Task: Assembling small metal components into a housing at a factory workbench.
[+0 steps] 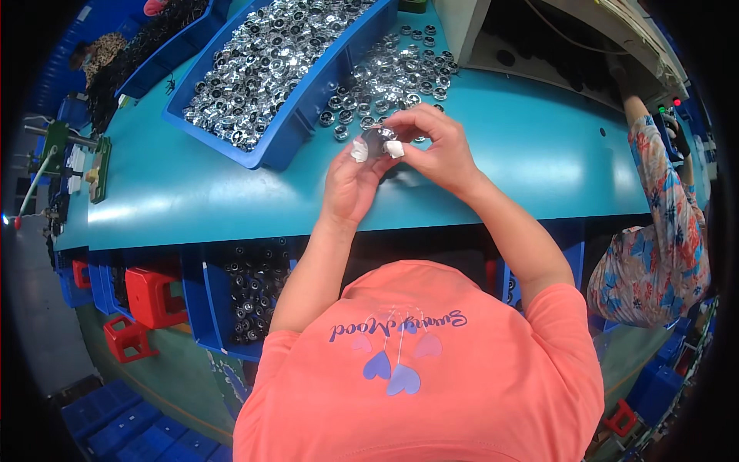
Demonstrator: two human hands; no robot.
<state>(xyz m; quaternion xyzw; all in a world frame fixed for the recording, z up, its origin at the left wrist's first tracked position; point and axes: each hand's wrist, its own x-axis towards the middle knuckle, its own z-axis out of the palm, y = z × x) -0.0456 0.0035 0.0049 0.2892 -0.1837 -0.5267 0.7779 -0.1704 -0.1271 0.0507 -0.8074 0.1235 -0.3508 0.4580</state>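
Above the front part of the teal table, my two hands meet. My left hand [350,181] is closed around a dark, roughly round part [373,143], largely covered by the fingers. My right hand [443,146] pinches a small shiny silver round part [387,134] against the dark one. White wraps cover both thumb tips. Just beyond my hands, loose silver-and-black round parts [392,77] lie spread on the table. To their left, a blue bin [269,154] is heaped with the same kind of part.
The teal table [231,200] curves across the view. Beneath it stands a blue bin of dark round parts [250,300]; red stools [150,296] are at left. At right, a person in a flowered sleeve [654,177] reaches into a pale open-fronted box [500,77].
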